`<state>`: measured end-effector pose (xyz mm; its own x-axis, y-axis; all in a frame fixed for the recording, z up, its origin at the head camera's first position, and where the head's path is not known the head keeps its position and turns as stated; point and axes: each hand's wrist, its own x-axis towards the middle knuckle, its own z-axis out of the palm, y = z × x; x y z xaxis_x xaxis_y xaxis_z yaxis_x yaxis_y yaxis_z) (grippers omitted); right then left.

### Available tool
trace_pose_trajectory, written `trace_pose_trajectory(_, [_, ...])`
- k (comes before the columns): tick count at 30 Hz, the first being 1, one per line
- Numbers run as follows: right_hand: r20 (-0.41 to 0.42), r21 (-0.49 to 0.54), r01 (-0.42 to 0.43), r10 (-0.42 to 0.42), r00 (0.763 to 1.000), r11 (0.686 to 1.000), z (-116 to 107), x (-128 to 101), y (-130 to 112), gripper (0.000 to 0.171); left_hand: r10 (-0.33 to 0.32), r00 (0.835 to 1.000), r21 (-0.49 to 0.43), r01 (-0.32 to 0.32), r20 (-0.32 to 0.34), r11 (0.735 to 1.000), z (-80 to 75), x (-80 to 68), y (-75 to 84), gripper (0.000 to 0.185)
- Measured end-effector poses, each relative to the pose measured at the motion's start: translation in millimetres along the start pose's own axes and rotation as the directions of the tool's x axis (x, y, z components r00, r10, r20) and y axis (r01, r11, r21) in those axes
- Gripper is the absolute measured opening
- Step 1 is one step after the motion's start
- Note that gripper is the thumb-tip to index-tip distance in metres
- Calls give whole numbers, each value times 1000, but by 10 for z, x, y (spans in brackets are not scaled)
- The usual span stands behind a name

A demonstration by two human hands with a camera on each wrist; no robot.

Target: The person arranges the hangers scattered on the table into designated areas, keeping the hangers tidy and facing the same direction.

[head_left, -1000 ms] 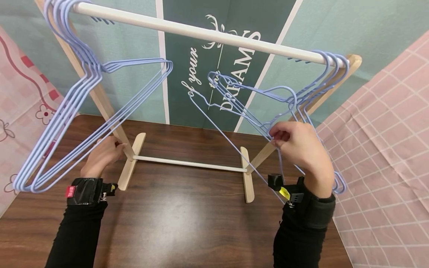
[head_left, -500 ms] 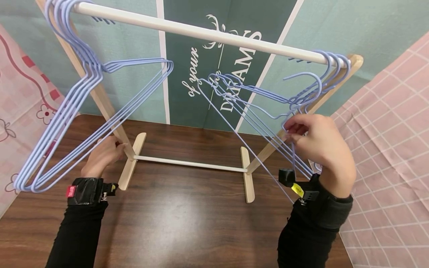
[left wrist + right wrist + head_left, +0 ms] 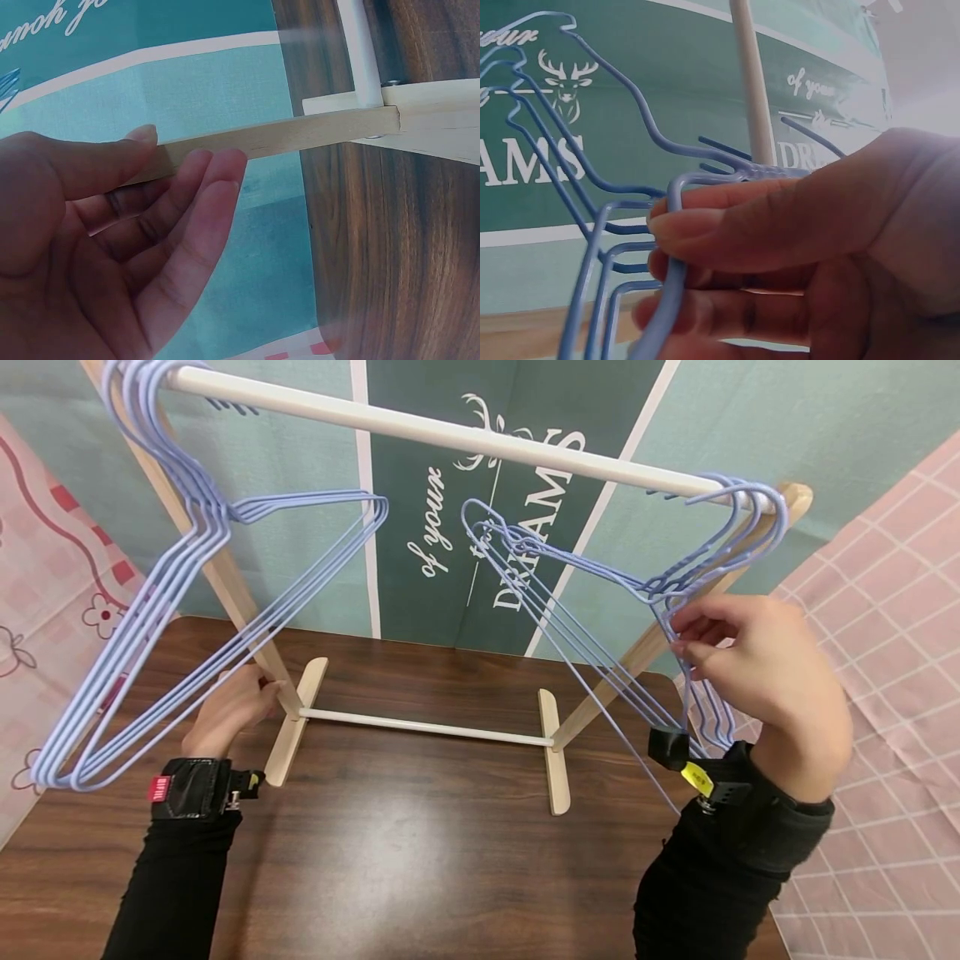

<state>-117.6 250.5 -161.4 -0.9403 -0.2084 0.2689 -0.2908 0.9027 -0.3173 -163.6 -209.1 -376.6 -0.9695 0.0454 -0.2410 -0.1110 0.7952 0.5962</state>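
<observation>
My left hand (image 3: 232, 708) holds the left wooden post (image 3: 277, 137) of a clothes rack low down, thumb on one side and fingers on the other in the left wrist view. At the right, my right hand (image 3: 761, 672) pinches a blue wire hanger (image 3: 641, 105) just below its neck, thumb against the wire. The hook of this hanger is up at the right end of the white top rod (image 3: 450, 432), overlapping the hooks there. Beside it hang several like hangers (image 3: 570, 142) on the rod. The fingers hide part of the held wire.
Several blue hangers (image 3: 191, 518) hang bunched at the rod's left end. A thin white crossbar (image 3: 427, 725) joins the wooden feet (image 3: 555, 768) on the brown table (image 3: 375, 860). A green curtain (image 3: 300, 568) hangs behind, and pink cloth (image 3: 885, 693) at the right.
My right hand has moved right and a little up with the hanger, bringing its hook from below the rod up to the rod's right end. The left hand has stayed still.
</observation>
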Motion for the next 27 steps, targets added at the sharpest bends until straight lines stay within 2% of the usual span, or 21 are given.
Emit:
trace_pose_trajectory(7, [-68,-29,-29,27,997,999,-29,52,-7,14,-4,1000,-1,4,4,1000,1,-2,-8,37])
trace_pose_trajectory(17, [-48,-41,-71,69,996,997,-29,151,-59,12,17,1000,3,-17,4,1000,4,7,-15,35])
trace_pose_trajectory(22, [-36,-62,-79,77,996,995,-3,167,-90,12,1,1000,21,-1,7,1000,-3,15,-2,37])
trace_pose_trajectory(27, [-61,-56,-72,69,996,996,-12,178,-100,13,-9,1000,25,9,10,1000,-7,20,4,37])
